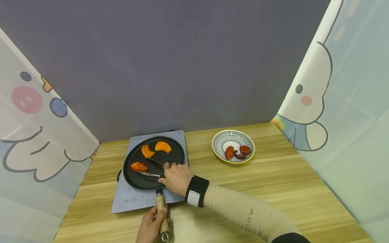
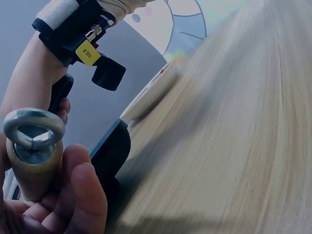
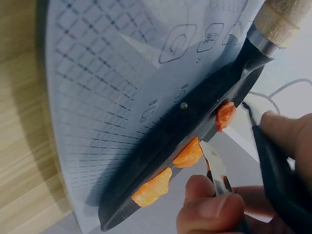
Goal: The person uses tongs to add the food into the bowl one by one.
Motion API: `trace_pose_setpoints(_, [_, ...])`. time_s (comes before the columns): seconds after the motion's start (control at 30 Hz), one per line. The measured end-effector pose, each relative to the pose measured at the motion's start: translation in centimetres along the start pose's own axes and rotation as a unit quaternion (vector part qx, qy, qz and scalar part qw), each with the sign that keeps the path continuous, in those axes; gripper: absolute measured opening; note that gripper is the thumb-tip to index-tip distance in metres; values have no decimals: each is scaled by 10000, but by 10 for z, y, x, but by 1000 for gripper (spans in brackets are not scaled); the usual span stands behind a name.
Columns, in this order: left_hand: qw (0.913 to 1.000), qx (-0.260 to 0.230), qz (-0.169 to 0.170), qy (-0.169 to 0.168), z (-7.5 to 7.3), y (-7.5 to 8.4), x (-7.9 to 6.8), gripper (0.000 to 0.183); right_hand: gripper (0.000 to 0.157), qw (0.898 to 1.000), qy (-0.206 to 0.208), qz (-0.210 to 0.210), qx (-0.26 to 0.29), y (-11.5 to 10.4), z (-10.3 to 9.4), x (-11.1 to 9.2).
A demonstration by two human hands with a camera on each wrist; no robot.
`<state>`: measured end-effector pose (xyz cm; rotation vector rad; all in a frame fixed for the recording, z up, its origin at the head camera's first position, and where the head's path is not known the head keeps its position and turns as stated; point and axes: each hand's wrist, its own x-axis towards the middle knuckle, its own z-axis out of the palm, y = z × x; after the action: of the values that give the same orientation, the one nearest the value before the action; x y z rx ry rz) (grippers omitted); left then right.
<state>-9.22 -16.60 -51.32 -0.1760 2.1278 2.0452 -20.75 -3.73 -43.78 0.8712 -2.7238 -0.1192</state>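
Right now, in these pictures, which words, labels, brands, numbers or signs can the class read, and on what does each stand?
"AO" on the beige sleeve; the next letters are unclear.
Yellow tag at the right wrist: characters too blurred to be sure of.
Cooktop: button labels and far-edge marks too small or blurred to read.

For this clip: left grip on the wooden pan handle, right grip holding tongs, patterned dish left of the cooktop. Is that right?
Not quite: the head view shows the patterned dish right of the cooktop. The left grip is on the wooden pan handle and the right grip holds tongs.
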Motion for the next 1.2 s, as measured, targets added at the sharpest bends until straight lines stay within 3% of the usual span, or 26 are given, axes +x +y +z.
trace_pose_setpoints(0.2, [10000,11,-13,21,0,1,0,46,71,9990,-77,206,385,4,-2,-2])
trace_pose_setpoints(0.8, [10000,-30,-21,24,0,1,-1,45,72,9969,65,301,727,15,-4,-11])
trace_pose_setpoints(1.2, [10000,-72,4,47,1,3,-2,45,74,9923,-58,570,1099,43,-9,-19])
